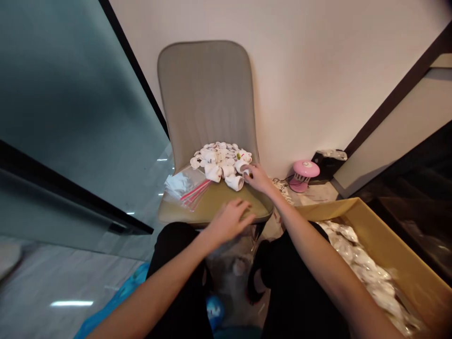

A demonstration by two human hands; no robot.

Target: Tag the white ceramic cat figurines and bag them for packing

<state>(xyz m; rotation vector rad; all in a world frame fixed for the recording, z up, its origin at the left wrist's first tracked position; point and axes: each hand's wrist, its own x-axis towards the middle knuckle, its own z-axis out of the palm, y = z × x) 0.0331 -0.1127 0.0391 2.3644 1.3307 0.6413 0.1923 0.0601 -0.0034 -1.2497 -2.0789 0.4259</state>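
Note:
A heap of small white rolled socks (219,162) lies on the seat of a beige chair (212,200) in front of me. My right hand (257,178) reaches to the heap's right edge, fingers curled around one white sock (243,167). My left hand (231,219) rests flat on the seat's front part, fingers stretched out, holding nothing. A stack of clear zip bags with red strips (185,187) lies on the seat to the left of the heap.
A cardboard box (356,209) holding several clear-bagged items stands on the floor at the right. A pink mushroom-shaped gadget (303,175) sits by the wall behind it. A glass panel with a dark frame rises at the left. Blue plastic lies by my knees.

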